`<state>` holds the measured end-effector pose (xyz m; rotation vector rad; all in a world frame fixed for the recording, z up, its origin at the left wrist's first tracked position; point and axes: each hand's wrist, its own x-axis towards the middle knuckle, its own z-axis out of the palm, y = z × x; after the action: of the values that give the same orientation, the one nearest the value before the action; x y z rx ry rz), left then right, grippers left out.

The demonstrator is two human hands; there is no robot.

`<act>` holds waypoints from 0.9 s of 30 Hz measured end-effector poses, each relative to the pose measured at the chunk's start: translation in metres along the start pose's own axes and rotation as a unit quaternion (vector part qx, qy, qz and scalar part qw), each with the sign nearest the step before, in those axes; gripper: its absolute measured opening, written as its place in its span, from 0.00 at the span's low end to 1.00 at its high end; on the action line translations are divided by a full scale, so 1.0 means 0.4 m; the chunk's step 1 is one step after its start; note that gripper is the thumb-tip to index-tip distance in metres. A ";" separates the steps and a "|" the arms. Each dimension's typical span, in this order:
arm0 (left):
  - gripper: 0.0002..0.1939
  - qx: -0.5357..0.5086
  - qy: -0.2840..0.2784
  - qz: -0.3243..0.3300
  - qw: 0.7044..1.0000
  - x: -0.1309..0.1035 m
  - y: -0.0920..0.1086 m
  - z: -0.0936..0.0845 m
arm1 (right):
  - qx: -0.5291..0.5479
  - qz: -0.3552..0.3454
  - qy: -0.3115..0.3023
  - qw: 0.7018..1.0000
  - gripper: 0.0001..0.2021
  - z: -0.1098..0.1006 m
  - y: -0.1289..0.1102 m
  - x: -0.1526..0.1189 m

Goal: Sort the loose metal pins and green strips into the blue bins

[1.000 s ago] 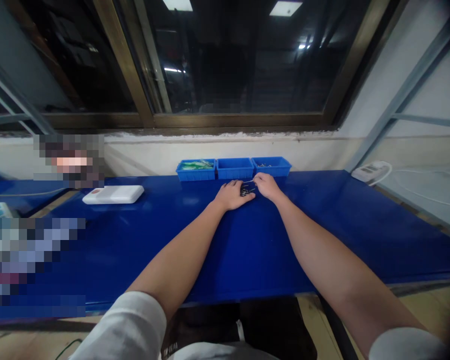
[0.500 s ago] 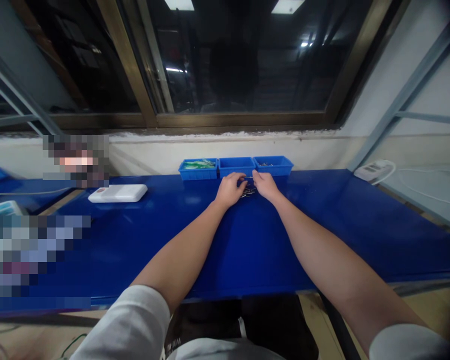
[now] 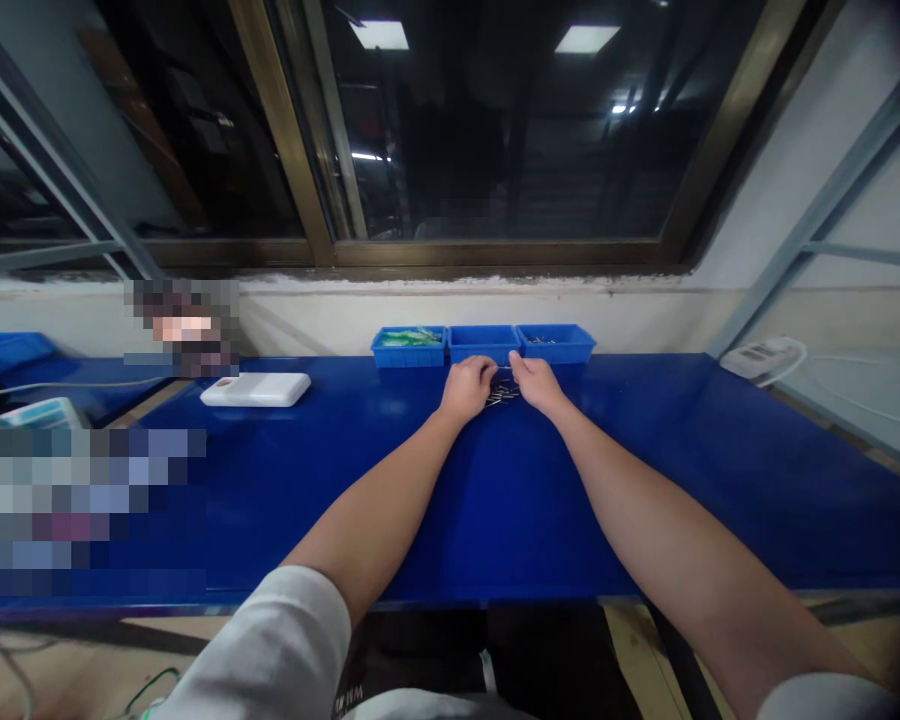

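Observation:
Over a small pile of thin metal pieces (image 3: 503, 391) on the blue table, my two hands face each other with a narrow gap between them. A thin light rod-like metal piece (image 3: 504, 368) spans that gap. My left hand (image 3: 466, 389) is closed, its curled fingers pinching the left end of this piece. At the other end, the thumb and fingers of my right hand (image 3: 537, 383) are pressed together on it. The exact kind of these slim pieces is too small to make out.
Behind my hands stand three blue bins: the left bin (image 3: 409, 357) with green-and-white packets, the middle bin (image 3: 484, 353), and the right bin (image 3: 562, 354) with small metal pieces. A white box-shaped device (image 3: 259, 389) lies left; a white power strip (image 3: 761, 357) lies right.
The view has shifted slightly, so everything sits a little lower and further right. My hands have drawn slightly apart, and more of the metal pile shows between them.

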<state>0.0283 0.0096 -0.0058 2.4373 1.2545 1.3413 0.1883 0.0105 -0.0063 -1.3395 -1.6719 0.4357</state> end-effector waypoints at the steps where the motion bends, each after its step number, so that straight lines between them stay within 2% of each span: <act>1: 0.09 0.003 0.000 -0.003 1.000 0.001 -0.001 0.001 | 0.005 0.003 0.003 1.000 0.31 0.000 0.000 0.000; 6: 0.10 0.015 -0.002 -0.018 1.000 0.003 -0.004 0.001 | 0.044 0.003 0.000 0.999 0.31 0.000 0.002 0.002; 10: 0.11 0.024 -0.006 -0.031 0.999 0.003 -0.001 -0.001 | 0.121 0.008 0.002 0.993 0.28 0.002 0.006 0.007; 19: 0.15 0.040 -0.023 -0.048 0.998 0.003 0.008 -0.008 | 0.317 0.055 -0.017 0.947 0.26 -0.008 0.014 0.015; 27: 0.15 0.029 -0.037 -0.043 0.998 0.005 0.009 -0.009 | 0.338 0.071 -0.014 0.938 0.29 -0.009 0.014 0.018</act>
<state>0.0283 0.0075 -0.0009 2.4153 1.3813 1.1986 0.1948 0.0179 -0.0055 -0.9320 -1.2669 1.0143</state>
